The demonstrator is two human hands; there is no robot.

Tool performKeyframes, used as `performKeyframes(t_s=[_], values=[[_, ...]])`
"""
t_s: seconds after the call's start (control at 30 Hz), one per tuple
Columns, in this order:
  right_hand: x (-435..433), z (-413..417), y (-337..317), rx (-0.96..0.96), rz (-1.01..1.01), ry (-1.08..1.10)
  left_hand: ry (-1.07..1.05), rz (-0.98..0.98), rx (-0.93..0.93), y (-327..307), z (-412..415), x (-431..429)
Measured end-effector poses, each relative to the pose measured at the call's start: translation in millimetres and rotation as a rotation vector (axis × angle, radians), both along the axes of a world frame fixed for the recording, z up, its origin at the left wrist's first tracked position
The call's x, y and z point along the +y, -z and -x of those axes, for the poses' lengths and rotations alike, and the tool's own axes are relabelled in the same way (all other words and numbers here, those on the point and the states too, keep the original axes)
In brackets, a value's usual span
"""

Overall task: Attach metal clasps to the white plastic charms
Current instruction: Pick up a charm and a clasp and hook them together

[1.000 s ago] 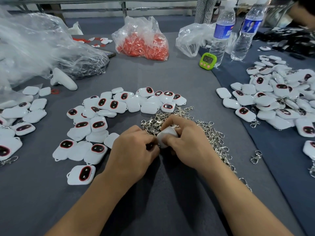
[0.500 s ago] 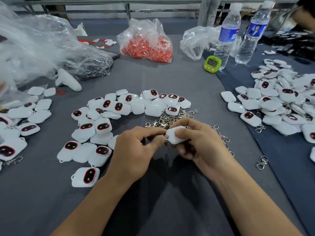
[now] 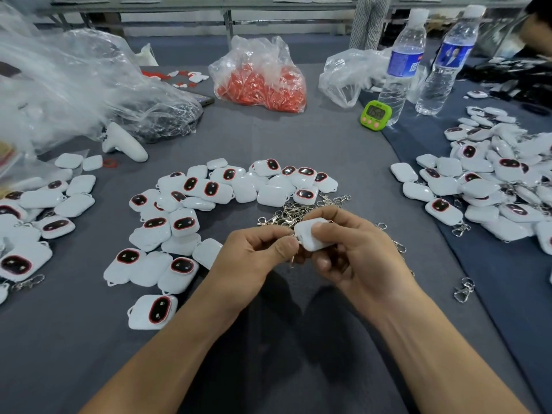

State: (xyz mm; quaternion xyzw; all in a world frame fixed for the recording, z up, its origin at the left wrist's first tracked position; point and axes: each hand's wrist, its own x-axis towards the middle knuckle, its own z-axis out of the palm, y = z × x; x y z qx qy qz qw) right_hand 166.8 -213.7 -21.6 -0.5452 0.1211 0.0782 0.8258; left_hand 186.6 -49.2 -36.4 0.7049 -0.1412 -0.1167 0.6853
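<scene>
Just above the grey worktop [image 3: 268,138], the right hand's [image 3: 355,258] curled fingers grip a small white rounded plastic charm [image 3: 309,236], seemingly light, rigid and slippery, best held by its flat faces, while the left hand's [image 3: 254,255] fingers pinch a mostly hidden metal clasp [image 3: 295,239] at its corner.
</scene>
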Motion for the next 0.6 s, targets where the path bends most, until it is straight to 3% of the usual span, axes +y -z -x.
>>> performKeyframes(t_s=[0.1,0.23,0.3,0.37,0.5,0.6], values=[[1.0,0.4,3.0,-0.035,0.075,0.014,-0.106,-0.207,-0.217,2.6,-1.9,5.3],[4.0,1.5,8.6,-0.102,0.196,0.028,-0.145,-0.766,-0.867,6.7,-6.0,10.5],[4.1,0.3,9.5,-0.078,0.169,0.034,-0.18,-0.812,-1.006,10.6,-6.7,7.3],[3.4,-2.1,9.7,-0.036,0.087,0.036,-0.239,-0.659,-0.841,10.1,-4.0,3.9],[1.3,-4.9,11.1,-0.009,-0.018,0.024,-0.103,-0.323,-0.227,9.2,-3.4,1.3],[-0.1,-3.6,12.4,-0.017,-0.025,0.028,0.001,-0.235,-0.096,4.3,-4.6,-0.8]])
